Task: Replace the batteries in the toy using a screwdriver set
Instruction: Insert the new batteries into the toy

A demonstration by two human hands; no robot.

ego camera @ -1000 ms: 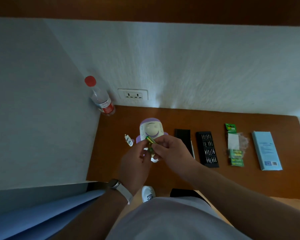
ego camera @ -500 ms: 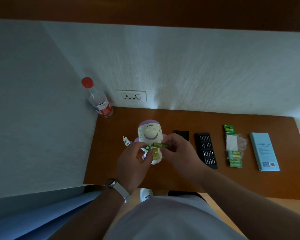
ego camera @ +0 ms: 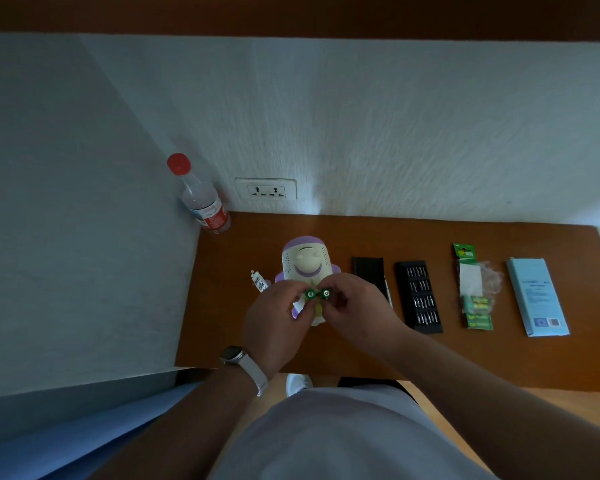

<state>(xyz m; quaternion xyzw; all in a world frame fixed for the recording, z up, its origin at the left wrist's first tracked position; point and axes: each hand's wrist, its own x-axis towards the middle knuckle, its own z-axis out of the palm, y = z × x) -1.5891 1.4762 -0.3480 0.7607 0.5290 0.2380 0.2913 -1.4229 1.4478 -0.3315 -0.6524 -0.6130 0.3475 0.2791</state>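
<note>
A cream and purple toy [ego camera: 305, 263] lies on the brown table [ego camera: 361, 237], its lower half hidden by my hands. My left hand [ego camera: 274, 320] pinches one green battery [ego camera: 310, 294], end-on to the camera. My right hand [ego camera: 355, 311] pinches a second green battery [ego camera: 326, 293] right beside the first. Both batteries hover just above the toy's body. The open screwdriver bit tray [ego camera: 418, 296] lies to the right of my hands, with its black lid [ego camera: 368, 271] next to it.
A battery pack [ego camera: 473, 296] with torn wrapping and a light blue box [ego camera: 536, 296] lie farther right. A small white object [ego camera: 258, 281] lies left of the toy. A red-capped water bottle [ego camera: 201, 199] stands in the back left corner by a wall socket [ego camera: 266, 191].
My right hand has turned its battery from sideways to end-on, beside the one in my left hand. Both hands have stayed over the toy.
</note>
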